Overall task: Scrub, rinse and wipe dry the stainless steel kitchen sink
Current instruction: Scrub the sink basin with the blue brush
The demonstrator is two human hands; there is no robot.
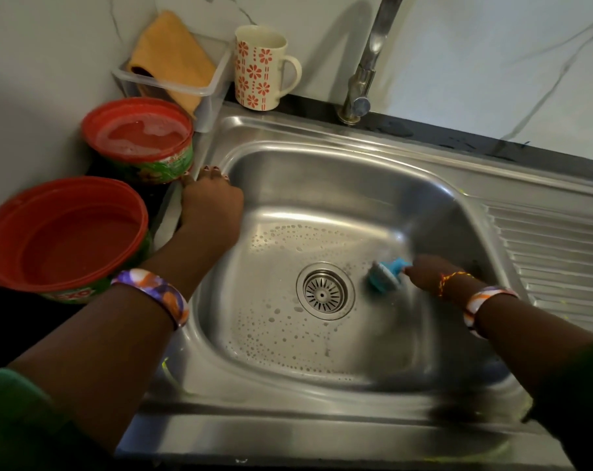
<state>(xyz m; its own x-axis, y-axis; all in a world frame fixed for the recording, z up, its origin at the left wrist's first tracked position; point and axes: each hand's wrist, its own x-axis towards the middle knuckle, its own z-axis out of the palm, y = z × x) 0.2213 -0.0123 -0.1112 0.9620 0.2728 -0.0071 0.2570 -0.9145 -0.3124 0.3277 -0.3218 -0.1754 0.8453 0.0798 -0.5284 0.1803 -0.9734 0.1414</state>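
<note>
The stainless steel sink fills the middle of the view, its basin floor dotted with soap bubbles around the round drain strainer. My right hand grips the handle of a blue scrub brush, whose head is down on the basin floor just right of the drain. My left hand rests on the sink's left rim, fingers curled over the edge.
A red tub of soapy water and its red lid sit left of the sink. A clear container with an orange cloth and a flowered mug stand at the back. The tap rises behind the basin; the ribbed drainboard lies right.
</note>
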